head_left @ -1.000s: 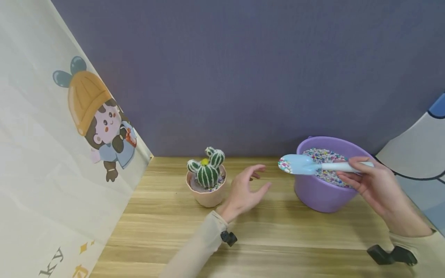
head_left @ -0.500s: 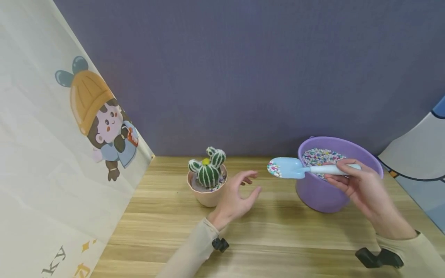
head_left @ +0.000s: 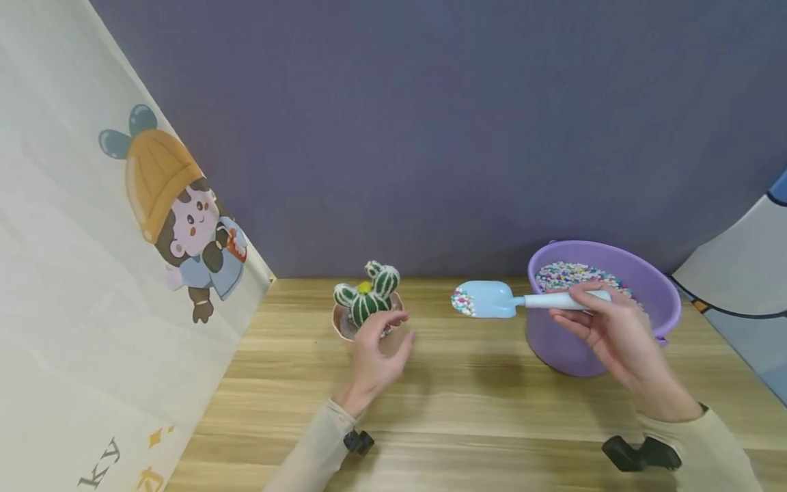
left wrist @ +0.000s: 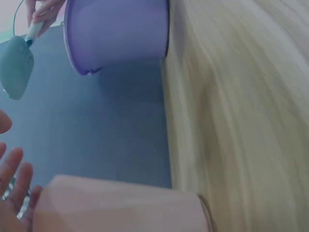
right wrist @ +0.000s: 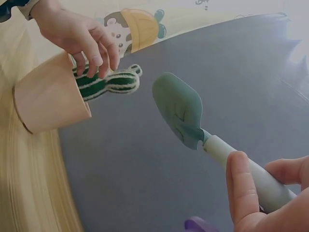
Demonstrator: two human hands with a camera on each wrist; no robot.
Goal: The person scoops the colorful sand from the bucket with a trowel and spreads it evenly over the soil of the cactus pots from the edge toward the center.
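Note:
My right hand (head_left: 615,335) grips the white handle of a light blue trowel (head_left: 492,299). Small multicoloured pebbles lie at the tip of its blade, which is held level to the left of the purple bucket (head_left: 572,352). My left hand (head_left: 375,355) is in front of a knitted cactus (head_left: 367,306), its thumb and fingers spread apart and holding nothing. In the head view that hand hides much of the pink pot (head_left: 341,324); the right wrist view shows the whole side of the pot (right wrist: 53,96), with the fingers beside the cactus at its rim.
More multicoloured pebbles (head_left: 568,275) fill the bucket at the right. Behind the wooden table (head_left: 467,410) stands a dark blue-grey panel (head_left: 430,137). A pale sheet with a cartoon figure (head_left: 190,219) borders the left side.
Both hands have moved left. The trowel, with pebbles at its tip, has travelled from over the bucket to its left. My left hand has come from the pot's right side to its front.

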